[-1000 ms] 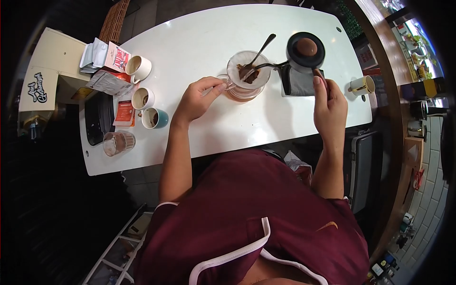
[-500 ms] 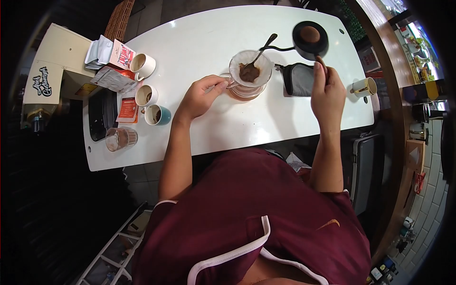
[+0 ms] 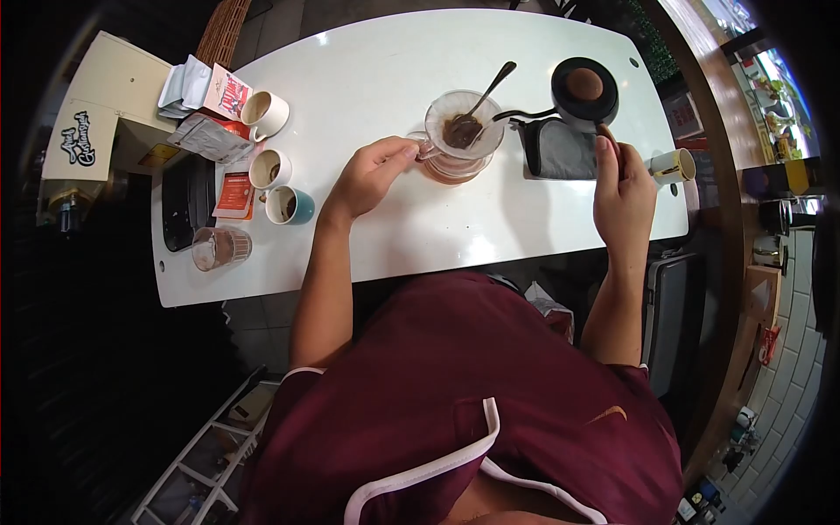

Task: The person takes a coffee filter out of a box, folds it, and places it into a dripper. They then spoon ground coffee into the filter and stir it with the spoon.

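Note:
My left hand [image 3: 372, 178] pinches the handle of a glass coffee dripper [image 3: 422, 147] sitting on a glass server [image 3: 455, 171]. A white paper filter [image 3: 441, 112] lines the dripper, with dark, wet-looking coffee grounds [image 3: 457, 134] at the bottom. Leaning in it is a metal spoon [image 3: 495, 85], its handle pointing up and right. My right hand [image 3: 624, 194] is wrapped round the wooden handle of a black gooseneck kettle [image 3: 584, 107], held above the table. The kettle's spout tip is near the dripper's right rim; whether water flows from it I cannot tell.
A grey, black-edged flat item [image 3: 567, 150] lies under the kettle. A light cup [image 3: 674, 164] stands at the right edge. On the left are a white mug [image 3: 278, 115], a teal cup [image 3: 302, 208], a clear glass [image 3: 222, 248], coffee bags [image 3: 229, 92] and a black tray [image 3: 188, 206].
My right hand and the kettle have shifted right, and the spout has drawn back toward the dripper's right side. The grounds look wetter and spread differently. My left hand stays at the handle.

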Demonstrator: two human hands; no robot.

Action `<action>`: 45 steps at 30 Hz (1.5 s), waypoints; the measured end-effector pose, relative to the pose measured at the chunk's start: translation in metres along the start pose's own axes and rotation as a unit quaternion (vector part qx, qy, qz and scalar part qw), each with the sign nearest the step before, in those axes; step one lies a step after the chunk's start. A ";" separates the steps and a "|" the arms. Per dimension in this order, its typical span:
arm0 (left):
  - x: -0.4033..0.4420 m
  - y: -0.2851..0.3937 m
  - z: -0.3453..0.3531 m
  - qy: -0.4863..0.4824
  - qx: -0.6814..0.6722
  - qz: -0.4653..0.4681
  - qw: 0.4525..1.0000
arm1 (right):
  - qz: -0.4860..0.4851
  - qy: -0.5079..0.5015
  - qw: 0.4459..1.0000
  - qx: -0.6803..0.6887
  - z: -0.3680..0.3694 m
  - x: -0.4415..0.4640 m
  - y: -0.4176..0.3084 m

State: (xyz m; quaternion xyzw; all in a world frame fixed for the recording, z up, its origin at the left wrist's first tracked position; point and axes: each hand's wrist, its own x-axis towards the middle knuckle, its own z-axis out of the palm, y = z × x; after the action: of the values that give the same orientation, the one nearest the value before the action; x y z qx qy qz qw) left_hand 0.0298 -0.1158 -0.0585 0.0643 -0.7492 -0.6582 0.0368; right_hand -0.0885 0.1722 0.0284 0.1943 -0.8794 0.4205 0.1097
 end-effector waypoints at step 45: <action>0.066 0.039 -0.008 0.069 0.152 0.074 0.983 | 0.166 -0.004 0.971 0.174 0.012 -0.004 0.035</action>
State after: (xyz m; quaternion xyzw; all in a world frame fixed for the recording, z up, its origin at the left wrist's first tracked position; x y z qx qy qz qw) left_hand -0.0360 -0.1285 -0.0202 0.0588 -0.8388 -0.5260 0.1272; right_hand -0.1002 0.1839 -0.0054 0.0630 -0.8129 0.5789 -0.0007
